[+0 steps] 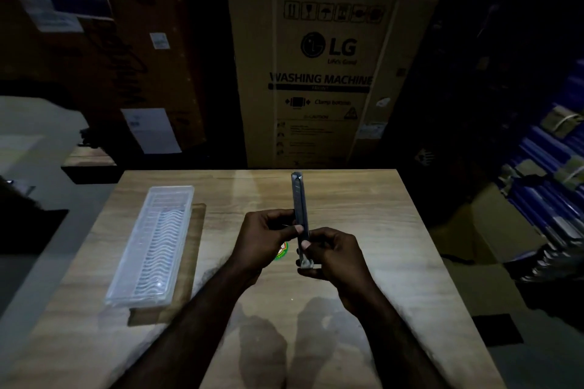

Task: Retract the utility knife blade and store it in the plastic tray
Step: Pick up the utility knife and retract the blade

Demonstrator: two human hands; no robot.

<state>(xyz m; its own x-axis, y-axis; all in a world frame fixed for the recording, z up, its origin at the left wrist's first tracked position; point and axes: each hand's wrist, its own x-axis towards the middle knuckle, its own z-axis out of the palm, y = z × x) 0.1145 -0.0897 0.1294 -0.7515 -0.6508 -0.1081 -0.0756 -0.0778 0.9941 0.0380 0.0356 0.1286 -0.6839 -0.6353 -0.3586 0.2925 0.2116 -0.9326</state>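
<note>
A long dark utility knife is held above the middle of the wooden table, its length pointing away from me. My left hand grips its left side near the middle, thumb on the body. My right hand holds the near end, thumb pressed on the top. I cannot tell whether a blade sticks out. A clear ribbed plastic tray lies on the table to the left, apart from both hands, with nothing in it.
A large LG washing machine carton stands right behind the table's far edge. More cartons are stacked at the back left, blue stacked goods at the right. A small round sticker shows under my left hand. The room is dim.
</note>
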